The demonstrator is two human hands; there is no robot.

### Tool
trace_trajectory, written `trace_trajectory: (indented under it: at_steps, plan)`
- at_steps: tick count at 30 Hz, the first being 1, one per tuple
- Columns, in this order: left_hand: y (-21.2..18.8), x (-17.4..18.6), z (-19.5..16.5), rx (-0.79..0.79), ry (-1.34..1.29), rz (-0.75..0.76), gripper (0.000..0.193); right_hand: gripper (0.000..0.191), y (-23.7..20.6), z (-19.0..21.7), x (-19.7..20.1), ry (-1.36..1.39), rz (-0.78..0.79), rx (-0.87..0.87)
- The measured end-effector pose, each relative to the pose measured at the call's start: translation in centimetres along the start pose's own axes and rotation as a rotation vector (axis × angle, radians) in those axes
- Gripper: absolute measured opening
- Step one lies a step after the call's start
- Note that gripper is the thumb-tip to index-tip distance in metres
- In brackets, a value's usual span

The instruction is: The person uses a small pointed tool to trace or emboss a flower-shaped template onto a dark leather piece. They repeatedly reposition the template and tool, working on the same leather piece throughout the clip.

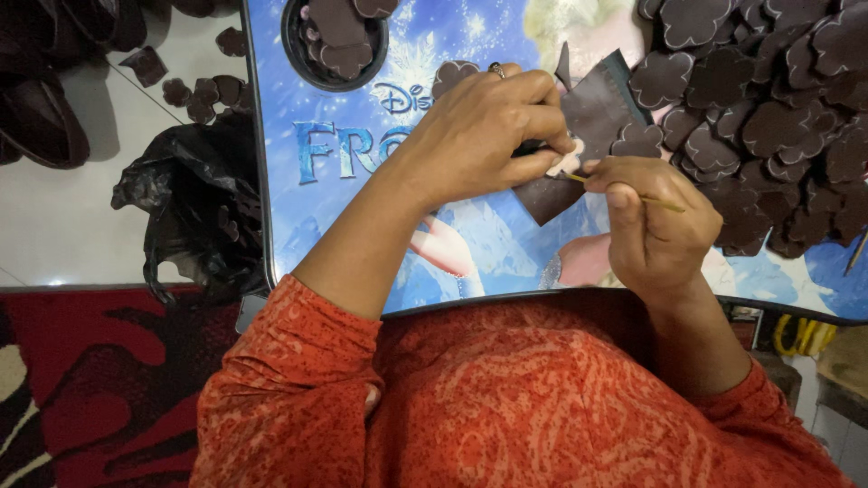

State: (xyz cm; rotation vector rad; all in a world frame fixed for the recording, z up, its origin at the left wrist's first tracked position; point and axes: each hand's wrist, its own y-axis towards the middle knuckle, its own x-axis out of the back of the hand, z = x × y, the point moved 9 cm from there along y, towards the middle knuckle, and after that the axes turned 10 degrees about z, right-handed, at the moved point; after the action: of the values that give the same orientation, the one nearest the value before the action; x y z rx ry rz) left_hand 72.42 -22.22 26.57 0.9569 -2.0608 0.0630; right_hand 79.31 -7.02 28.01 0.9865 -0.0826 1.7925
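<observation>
Nearest the camera is the person's orange patterned sleeve [298,380], and past it the near edge of the desk [362,208], whose top carries a blue cartoon picture. Just over that near edge, toward the right, the right hand [655,226] is closed around a thin stick [665,204], held like a pen; the stick's tip points left and meets a small pale flower-shaped piece [568,163]. That pale piece lies directly under the fingertips of the left hand [484,136], which presses down on it, fingers bent and together, a ring on one finger. So the piece sits between the two hands, touching the left and just left of the right thumb. Beneath it lies a dark brown sheet [592,122], spread from the middle of the desk toward the far edge. Beside the sheet, a dark flower-shaped cutout [638,140] lies just beyond the right hand. A heap of similar dark cutouts [768,99] fills the far right corner. Near the far edge, left of the hands, stands a black bowl [294,45] holding more cutouts. Off the desk's left edge, a black plastic bag [194,208] lies on the floor.
</observation>
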Motion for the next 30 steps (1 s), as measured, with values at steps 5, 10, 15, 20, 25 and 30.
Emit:
trace_trajectory:
  at_steps: [5,10,15,20,25,30]
  plan:
    - [0.0,-0.1,-0.1,-0.018,0.014,0.0,0.01,0.026,-0.2,-0.4,0.1,-0.032,-0.007,-0.008]
    - [0.0,-0.1,-0.3,-0.009,0.04,-0.024,0.01,0.028,-0.3,-0.5,0.5,-0.003,-0.03,-0.032]
    - [0.0,0.0,-0.4,0.003,0.054,-0.033,0.01,0.032,0.0,-0.4,0.7,-0.007,-0.047,-0.042]
    - [0.2,0.1,-0.5,-0.004,0.059,-0.044,0.01,0.026,0.2,-0.2,1.0,-0.017,-0.066,-0.007]
    - [0.3,-0.2,-0.3,0.028,0.055,-0.025,0.009,0.026,0.0,-0.6,1.0,-0.038,-0.042,-0.013]
    - [0.3,0.0,-0.4,0.023,0.066,-0.038,0.009,0.019,0.1,-0.4,0.6,-0.044,-0.01,0.011]
